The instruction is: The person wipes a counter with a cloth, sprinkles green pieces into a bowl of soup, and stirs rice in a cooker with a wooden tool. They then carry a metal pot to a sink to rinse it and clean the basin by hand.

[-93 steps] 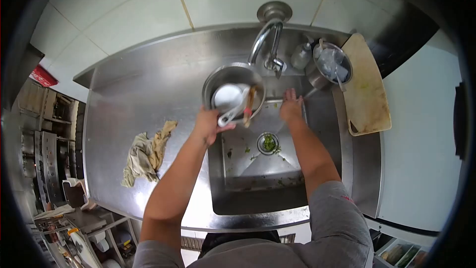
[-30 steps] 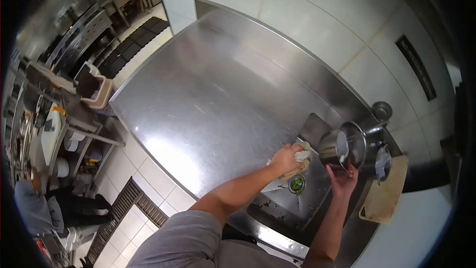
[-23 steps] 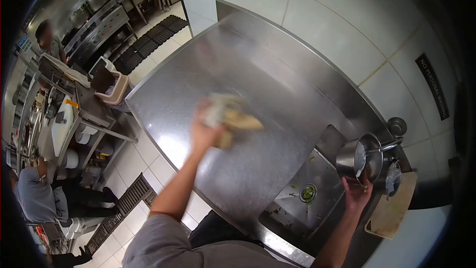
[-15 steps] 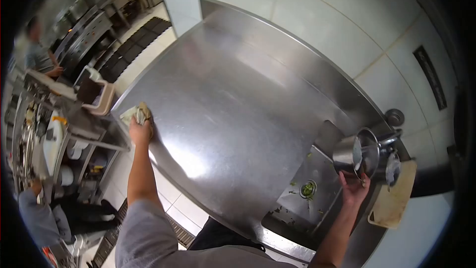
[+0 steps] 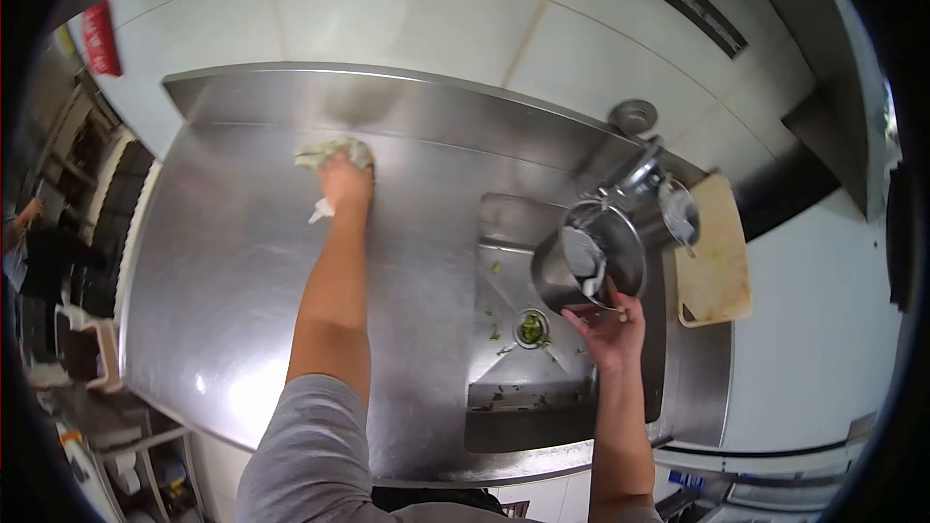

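My left hand (image 5: 346, 184) is closed over a crumpled pale cloth (image 5: 334, 151), pressing it on the steel counter (image 5: 242, 223) near the backsplash. A whitish scrap hangs by the wrist. My right hand (image 5: 612, 334) grips the lower edge of a metal pot (image 5: 552, 276), which tilts over the sink (image 5: 504, 368) below the faucet (image 5: 635, 174). Inside the pot lie white, spoon-like pieces I cannot make out fully. A thin brown handle shows by my right fingers. Green leafy scraps (image 5: 531, 328) sit in the sink drain.
A smaller metal vessel (image 5: 681, 215) with something white in it stands right of the pot. Beside it lies a worn cutting board (image 5: 719, 261). A raised backsplash (image 5: 417, 102) runs along the wall. Another person (image 5: 39, 252) is at the far left.
My view has turned right. My left hand has moved the cloth from the counter's left front edge to the back by the wall. My right hand still holds the pot over the sink.
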A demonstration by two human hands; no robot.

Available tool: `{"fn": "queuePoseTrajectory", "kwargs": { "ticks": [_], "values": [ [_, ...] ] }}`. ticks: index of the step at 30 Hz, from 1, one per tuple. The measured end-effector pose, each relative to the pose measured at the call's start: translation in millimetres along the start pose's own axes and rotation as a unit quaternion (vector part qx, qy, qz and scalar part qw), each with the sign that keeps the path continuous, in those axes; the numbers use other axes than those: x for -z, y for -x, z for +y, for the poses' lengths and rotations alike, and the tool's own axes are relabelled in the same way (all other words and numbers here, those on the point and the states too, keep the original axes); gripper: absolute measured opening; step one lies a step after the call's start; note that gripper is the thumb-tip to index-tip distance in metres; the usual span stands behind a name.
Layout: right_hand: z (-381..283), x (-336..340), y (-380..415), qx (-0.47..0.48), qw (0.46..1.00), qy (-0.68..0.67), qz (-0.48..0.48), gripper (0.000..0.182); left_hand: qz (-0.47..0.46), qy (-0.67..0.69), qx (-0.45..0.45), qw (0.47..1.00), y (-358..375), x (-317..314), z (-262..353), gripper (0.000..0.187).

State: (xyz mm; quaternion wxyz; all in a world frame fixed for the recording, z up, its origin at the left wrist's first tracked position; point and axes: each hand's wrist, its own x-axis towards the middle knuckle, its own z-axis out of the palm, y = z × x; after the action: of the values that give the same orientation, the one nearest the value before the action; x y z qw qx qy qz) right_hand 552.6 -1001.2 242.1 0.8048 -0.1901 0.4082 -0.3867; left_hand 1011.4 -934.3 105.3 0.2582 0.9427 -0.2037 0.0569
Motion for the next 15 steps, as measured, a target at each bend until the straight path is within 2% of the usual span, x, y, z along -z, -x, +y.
{"fn": "queuePoseTrajectory", "kwargs": {
  "ticks": [2,3,4,5,6,8,10,11,12,13,15],
  "values": [
    [0.1,3.8,-2.5,0.013,1.0,0.003,0.012,0.041,-0.026,0.1,-0.106,0.989,28.8,-41.5,75.2,0.058],
    [0.3,8.9,-4.6,0.006,0.999,0.033,-0.001,0.052,-0.096,0.157,-0.151,0.971,55.9,-46.2,115.5,0.057],
    [0.3,9.2,-5.5,0.011,1.0,0.029,0.005,0.052,-0.112,0.198,-0.236,0.945,86.3,-69.6,145.8,0.057],
    [0.3,6.4,-4.6,0.018,1.0,0.026,-0.002,0.053,-0.166,0.172,-0.35,0.906,115.1,-84.1,174.3,0.058],
    [0.2,4.7,-3.1,0.025,0.999,0.023,-0.011,0.053,-0.21,0.191,-0.441,0.851,143.4,-118.8,195.9,0.059],
    [-4.5,3.7,0.9,0.031,0.999,0.025,-0.011,0.054,-0.405,0.312,-0.419,0.75,204.5,-147.8,227.3,0.064],
    [-10.1,0.4,8.8,0.029,0.999,0.019,-0.006,0.052,-0.449,0.55,-0.248,0.659,267.3,-127.0,204.2,0.071],
    [-14.2,-0.6,11.5,0.011,1.0,-0.01,-0.011,0.038,-0.479,0.448,-0.26,0.709,263.9,-95.0,195.1,0.073],
    [-16.6,-1.0,11.4,0.015,1.0,-0.017,-0.009,0.038,-0.505,0.336,-0.281,0.744,260.1,-61.5,186.0,0.075],
    [-17.6,-1.1,10.4,0.015,1.0,-0.011,-0.015,0.038,-0.48,0.161,-0.377,0.776,245.2,-27.7,183.6,0.076],
    [-20.0,-6.2,12.3,0.019,0.999,-0.009,-0.033,0.034,-0.533,0.164,-0.278,0.782,204.0,21.0,175.1,0.074]
  ]
}}
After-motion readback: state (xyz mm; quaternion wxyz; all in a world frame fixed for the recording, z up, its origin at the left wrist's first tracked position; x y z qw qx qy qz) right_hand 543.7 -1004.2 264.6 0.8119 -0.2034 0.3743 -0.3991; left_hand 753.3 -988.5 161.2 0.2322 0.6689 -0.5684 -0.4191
